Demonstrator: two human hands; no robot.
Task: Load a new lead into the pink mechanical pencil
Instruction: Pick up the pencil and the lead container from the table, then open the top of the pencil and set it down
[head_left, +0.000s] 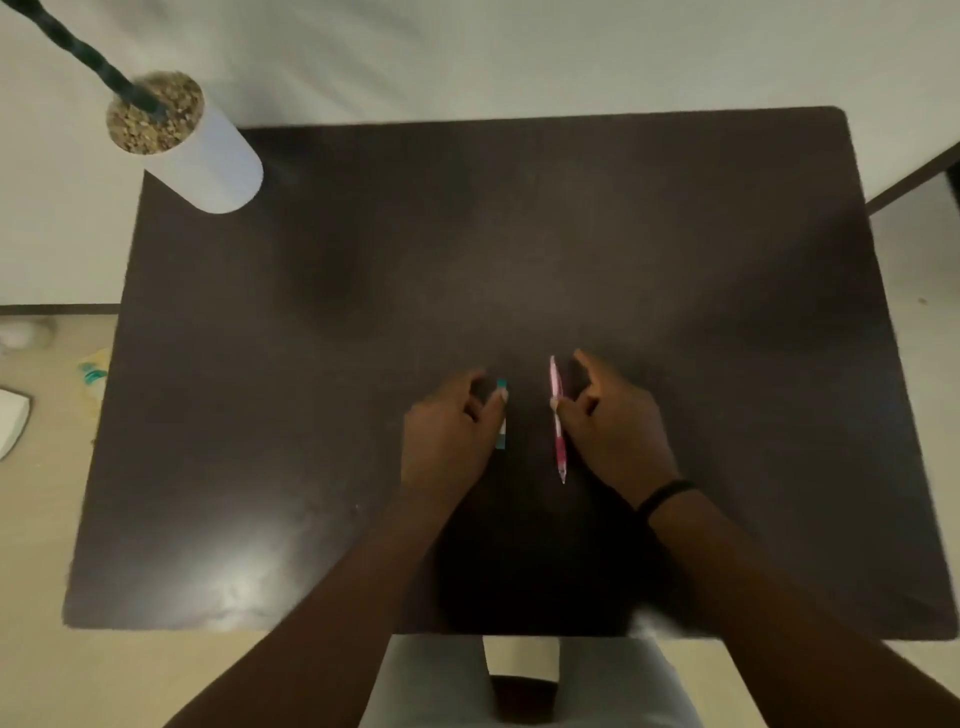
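Note:
The pink mechanical pencil lies on the dark table, tip pointing toward me. My right hand rests just right of it. Its thumb touches the barrel, while the index finger is stretched out and apart from the pencil. A small teal and white lead case lies a little to the left, parallel to the pencil. My left hand curls over the case, with the thumb and index finger pinching its upper part. The middle of the case is hidden by the thumb.
A white cylindrical pot filled with gravel, with a dark stem in it, stands at the table's far left corner. Litter and a white object lie on the floor to the left. A black band is on my right wrist.

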